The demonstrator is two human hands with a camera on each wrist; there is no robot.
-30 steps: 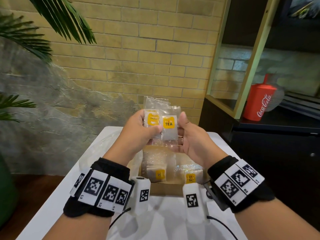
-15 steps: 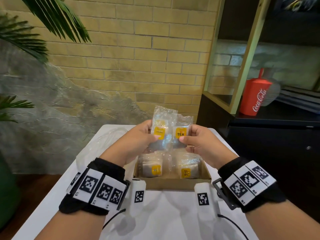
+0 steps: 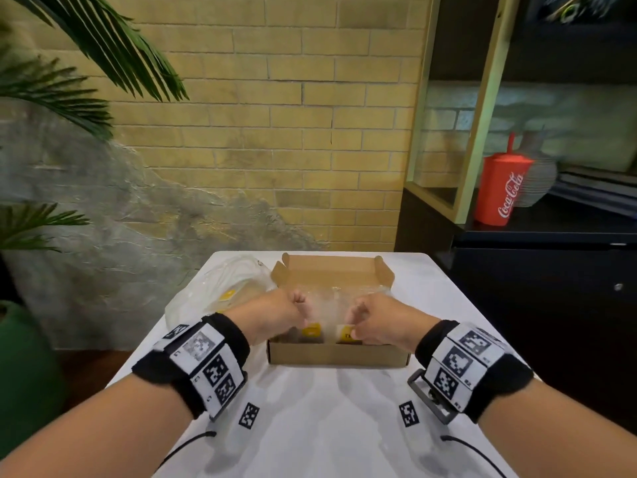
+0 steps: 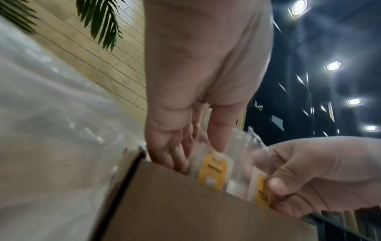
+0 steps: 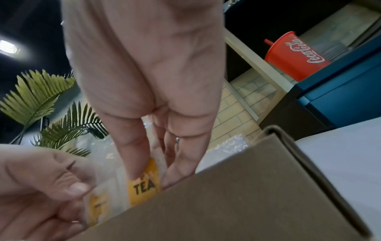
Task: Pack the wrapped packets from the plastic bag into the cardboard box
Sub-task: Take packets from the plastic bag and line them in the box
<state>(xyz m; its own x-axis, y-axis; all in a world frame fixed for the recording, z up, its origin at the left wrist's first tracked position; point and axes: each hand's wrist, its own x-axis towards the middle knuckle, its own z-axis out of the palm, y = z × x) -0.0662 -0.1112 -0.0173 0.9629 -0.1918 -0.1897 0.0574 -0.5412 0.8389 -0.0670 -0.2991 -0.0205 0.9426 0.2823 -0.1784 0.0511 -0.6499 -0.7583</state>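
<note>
The clear, crinkly wrapped packets with yellow labels, held high above the shallow brown cardboard box a moment ago, are now lowered inside it at its near wall — so this batch is almost packed. The left hand and the right hand each pinch one packet. The thin, translucent plastic bag lies left of the box, with a yellow label showing inside — more remains.

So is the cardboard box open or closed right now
Open. The cardboard box has its lid flap standing up at the back, and both hands are lowering tea packets into it.
</note>
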